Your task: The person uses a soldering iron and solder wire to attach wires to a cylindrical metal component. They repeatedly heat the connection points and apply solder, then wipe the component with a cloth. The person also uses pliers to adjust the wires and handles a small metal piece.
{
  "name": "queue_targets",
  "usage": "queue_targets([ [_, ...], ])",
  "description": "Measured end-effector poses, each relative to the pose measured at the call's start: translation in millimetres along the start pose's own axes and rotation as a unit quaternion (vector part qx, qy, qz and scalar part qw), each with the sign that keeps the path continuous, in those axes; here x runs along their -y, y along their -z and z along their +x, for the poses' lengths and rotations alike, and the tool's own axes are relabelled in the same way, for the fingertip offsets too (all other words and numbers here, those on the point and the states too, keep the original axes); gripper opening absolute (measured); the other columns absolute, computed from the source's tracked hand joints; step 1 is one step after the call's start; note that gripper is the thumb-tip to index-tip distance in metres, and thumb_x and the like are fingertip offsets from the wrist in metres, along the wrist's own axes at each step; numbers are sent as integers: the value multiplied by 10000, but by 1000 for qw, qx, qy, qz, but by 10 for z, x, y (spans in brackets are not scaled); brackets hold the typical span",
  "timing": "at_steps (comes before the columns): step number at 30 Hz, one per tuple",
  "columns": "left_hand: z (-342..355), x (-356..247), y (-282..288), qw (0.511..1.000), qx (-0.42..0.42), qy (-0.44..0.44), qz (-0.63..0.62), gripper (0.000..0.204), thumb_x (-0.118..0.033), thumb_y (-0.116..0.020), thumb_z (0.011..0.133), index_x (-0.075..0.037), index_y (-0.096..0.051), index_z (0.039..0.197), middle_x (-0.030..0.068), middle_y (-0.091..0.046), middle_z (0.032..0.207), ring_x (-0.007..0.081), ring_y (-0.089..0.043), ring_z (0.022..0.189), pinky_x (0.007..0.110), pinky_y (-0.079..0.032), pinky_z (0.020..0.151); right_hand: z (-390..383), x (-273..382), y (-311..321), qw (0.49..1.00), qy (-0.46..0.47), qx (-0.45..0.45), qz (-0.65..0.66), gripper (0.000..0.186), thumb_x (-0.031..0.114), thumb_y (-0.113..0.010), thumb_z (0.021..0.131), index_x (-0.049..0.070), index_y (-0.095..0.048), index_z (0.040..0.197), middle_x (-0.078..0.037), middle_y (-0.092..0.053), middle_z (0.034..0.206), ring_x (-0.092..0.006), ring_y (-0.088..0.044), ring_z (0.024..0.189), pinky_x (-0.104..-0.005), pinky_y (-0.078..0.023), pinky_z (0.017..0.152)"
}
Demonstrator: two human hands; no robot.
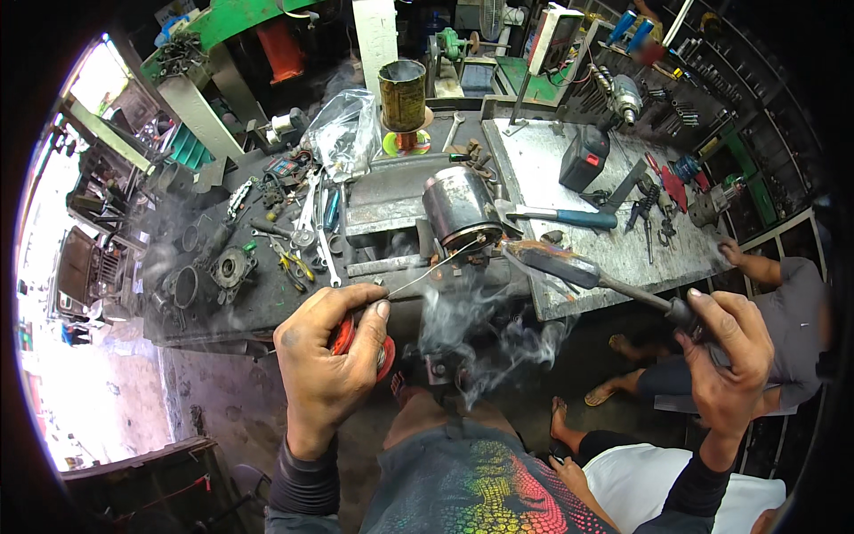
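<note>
My left hand (325, 365) is closed round a red spool of solder wire (342, 338), thumb and forefinger pinching the strand. The thin silver wire (436, 266) runs up to the lower open end of a metal cylinder (458, 205), which looks like a motor housing lying on the bench. My right hand (731, 360) grips the handle of a large soldering iron (569, 267). Its broad dark head points left, the tip close beside the cylinder's end; whether they touch, I cannot tell. Smoke (463, 325) drifts below the wire and the iron.
A blue-handled hammer (565, 216) and a black battery tool (584, 158) lie right of the cylinder. Pliers (295, 267), wrenches (307, 214) and metal parts crowd the left bench. Behind stands a stained can (402, 98). Two people sit at the right.
</note>
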State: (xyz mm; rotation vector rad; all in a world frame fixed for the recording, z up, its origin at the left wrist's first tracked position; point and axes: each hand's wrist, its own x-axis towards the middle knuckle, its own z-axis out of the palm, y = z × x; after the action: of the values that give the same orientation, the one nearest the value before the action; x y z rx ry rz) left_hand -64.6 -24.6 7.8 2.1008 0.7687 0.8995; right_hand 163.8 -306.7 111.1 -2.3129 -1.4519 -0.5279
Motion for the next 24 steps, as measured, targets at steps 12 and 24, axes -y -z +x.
queue_targets([
  [12, 44, 61, 26, 998, 8, 11, -57, 104, 4, -759, 894, 16, -780, 995, 107, -746, 864, 161, -682, 762, 284, -529, 736, 137, 91, 8, 998, 29, 0, -48, 506, -34, -831, 639, 30, -786, 1139, -132, -675, 970, -282, -615, 823, -378, -470, 714],
  [24, 70, 191, 8, 997, 35, 27, -66, 117, 1, -727, 909, 20, -783, 1010, 115, -751, 873, 178, -694, 784, 292, -531, 763, 242, 237, 7, 994, 59, 13, -87, 502, -45, -800, 634, 12, -791, 1133, -121, -673, 956, -270, -605, 813, -373, -467, 712],
])
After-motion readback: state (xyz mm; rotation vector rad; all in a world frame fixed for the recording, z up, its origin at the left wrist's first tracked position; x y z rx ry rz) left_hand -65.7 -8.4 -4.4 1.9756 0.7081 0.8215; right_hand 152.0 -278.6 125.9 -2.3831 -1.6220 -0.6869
